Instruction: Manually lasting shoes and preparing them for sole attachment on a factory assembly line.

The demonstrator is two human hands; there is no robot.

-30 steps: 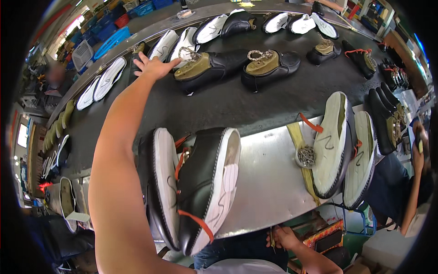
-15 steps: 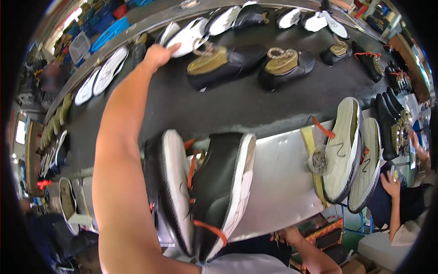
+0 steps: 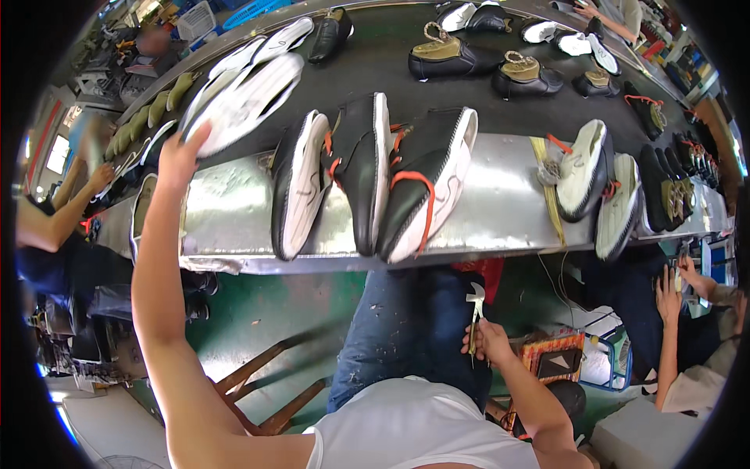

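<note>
My left hand [image 3: 181, 158] reaches over the bench's left part, its fingers closed on the near end of a white shoe sole [image 3: 248, 105]. Motion smears the sole, and behind it lie more white soles [image 3: 269, 41]. Low in front of my lap, my right hand [image 3: 491, 344] is wrapped round the handles of metal pincers [image 3: 476, 301] with a hammer-like head. Between the hands, three black shoes with white soles stand on edge along the metal ledge: a left one [image 3: 300, 187], a middle one [image 3: 364, 176] and a right one [image 3: 430, 184], with orange straps among them.
A dark belt [image 3: 351, 74] behind the metal ledge [image 3: 500, 195] carries several black shoes with olive tongues [image 3: 527, 74]. Another white-soled pair [image 3: 584, 172] leans at the right. Other people's hands [image 3: 670, 293] work at far right and at far left. A wooden chair [image 3: 269, 375] stands below left.
My left hand has come nearer from the belt with the white sole in it. The right hand with the pincers has come further into view. The whole view has shifted.
</note>
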